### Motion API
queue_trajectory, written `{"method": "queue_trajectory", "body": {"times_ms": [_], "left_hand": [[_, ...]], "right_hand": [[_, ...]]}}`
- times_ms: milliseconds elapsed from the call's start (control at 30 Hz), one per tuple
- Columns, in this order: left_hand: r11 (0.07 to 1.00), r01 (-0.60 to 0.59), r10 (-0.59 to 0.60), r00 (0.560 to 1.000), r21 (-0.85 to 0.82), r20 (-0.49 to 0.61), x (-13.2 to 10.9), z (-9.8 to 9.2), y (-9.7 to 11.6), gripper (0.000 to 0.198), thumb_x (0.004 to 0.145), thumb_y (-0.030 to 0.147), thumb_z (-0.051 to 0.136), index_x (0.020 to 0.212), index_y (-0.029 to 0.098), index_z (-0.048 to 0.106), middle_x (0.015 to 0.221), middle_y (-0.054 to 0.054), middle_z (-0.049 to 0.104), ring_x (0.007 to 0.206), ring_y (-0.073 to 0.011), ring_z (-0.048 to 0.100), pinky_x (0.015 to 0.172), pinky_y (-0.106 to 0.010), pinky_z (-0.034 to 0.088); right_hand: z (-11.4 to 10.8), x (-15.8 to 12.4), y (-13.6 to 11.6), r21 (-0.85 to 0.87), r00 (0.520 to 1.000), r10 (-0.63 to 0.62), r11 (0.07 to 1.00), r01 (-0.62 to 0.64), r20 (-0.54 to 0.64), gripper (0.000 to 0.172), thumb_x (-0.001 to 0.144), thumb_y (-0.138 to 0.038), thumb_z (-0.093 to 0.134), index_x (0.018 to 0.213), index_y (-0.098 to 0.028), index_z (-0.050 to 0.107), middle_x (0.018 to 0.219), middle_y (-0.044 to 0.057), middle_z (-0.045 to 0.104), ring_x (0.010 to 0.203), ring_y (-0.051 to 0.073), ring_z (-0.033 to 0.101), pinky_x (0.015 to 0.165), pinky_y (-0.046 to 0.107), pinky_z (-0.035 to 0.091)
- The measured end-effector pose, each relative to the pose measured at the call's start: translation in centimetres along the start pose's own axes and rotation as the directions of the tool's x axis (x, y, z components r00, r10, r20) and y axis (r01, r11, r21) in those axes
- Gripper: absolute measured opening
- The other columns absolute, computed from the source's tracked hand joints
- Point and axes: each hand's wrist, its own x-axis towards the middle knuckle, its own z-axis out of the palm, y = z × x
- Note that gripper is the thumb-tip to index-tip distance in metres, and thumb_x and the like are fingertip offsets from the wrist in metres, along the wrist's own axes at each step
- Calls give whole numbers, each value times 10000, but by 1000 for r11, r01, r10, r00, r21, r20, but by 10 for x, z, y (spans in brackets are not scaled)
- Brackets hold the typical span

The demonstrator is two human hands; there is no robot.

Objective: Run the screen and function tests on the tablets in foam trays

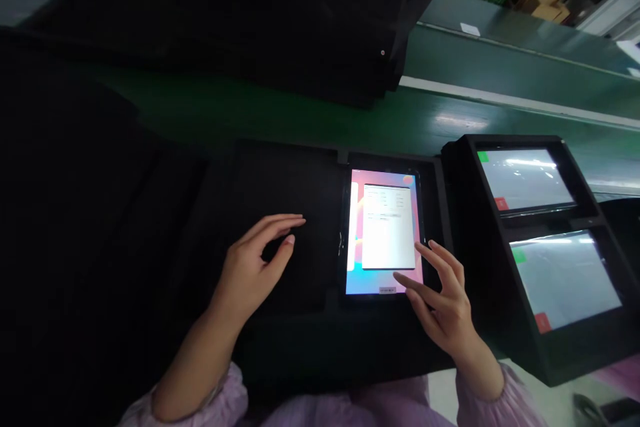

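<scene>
The left grip (255, 267) hangs loosely curled and empty above the black foam tray (290, 180), just beside the tablet (383, 232). The right grip (443, 300) is spread, its fingers over the tablet's lower right corner, though I cannot tell whether they touch the glass. The lit tablet sits in a fitted recess of the tray, likely to stop it sliding under touch. A black two-screen stand (565, 280), seemingly angled for easy reading, stands to the right, by a green conveyor belt (450, 117).
</scene>
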Motion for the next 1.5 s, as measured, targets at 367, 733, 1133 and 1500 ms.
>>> {"method": "queue_trajectory", "body": {"times_ms": [367, 733, 1133, 1500], "left_hand": [[986, 167, -166, 984, -4, 66, 7, -5, -2, 295, 885, 361, 572, 1036, 269, 809, 1117, -52, 814, 981, -241, 775, 600, -279, 595], [982, 189, -191, 973, 25, 126, 11, -5, 4, 322, 879, 401, 565, 1050, 252, 793, 1154, -78, 797, 865, -232, 761, 577, -302, 575], [980, 196, -198, 970, 23, 140, 10, -6, 4, 343, 882, 408, 563, 1070, 245, 798, 1180, -88, 784, 853, -229, 747, 551, -292, 552], [985, 171, -172, 974, 23, 150, 9, -6, 0, 331, 893, 389, 570, 1089, 268, 807, 1197, -79, 781, 856, -221, 741, 573, -289, 577]], "right_hand": [[15, 22, -2, -93, 991, -1, 996, 14, 135, 263, 1044, -257, 590, 1233, -270, 774, 1608, 110, 506, 1590, 423, 304, 1093, 659, 548], [13, 20, 4, -84, 996, 18, 996, -11, 87, 277, 1038, -267, 611, 1269, -272, 763, 1603, 116, 524, 1581, 405, 351, 1099, 636, 560], [12, 22, 4, -56, 982, 126, 989, -135, -138, 268, 1008, -139, 614, 1137, -257, 818, 1361, 106, 704, 1375, 336, 601, 997, 537, 640], [15, 23, 5, -93, 985, 147, 984, -155, -88, 306, 1023, -174, 596, 1214, -286, 806, 1417, 102, 681, 1445, 366, 536, 1042, 609, 616]]}}
